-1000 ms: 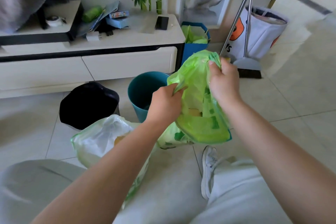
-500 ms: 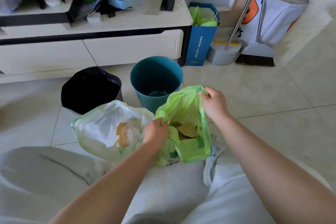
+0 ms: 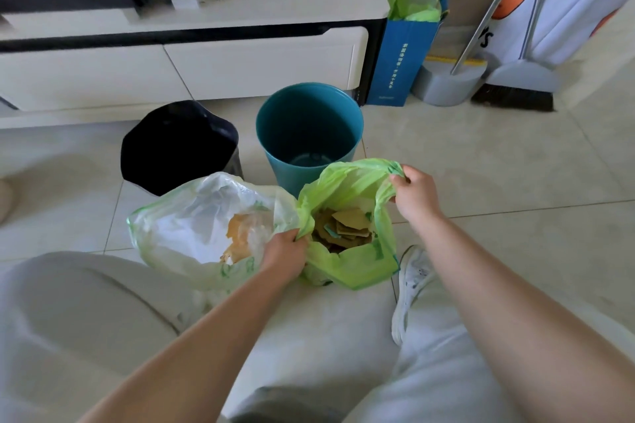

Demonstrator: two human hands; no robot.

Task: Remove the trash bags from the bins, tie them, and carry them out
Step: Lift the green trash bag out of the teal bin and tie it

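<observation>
You've brought the green bag (image 3: 347, 227) down from chest height; it now rests on the floor just in front of the teal bin (image 3: 309, 134), mouth spread open over brown scraps. Your left hand (image 3: 285, 256) pinches its near rim, your right hand (image 3: 417, 197) pinches the far rim. The white bag (image 3: 202, 227) lies touching it, untied. Tying likely comes next.
</observation>
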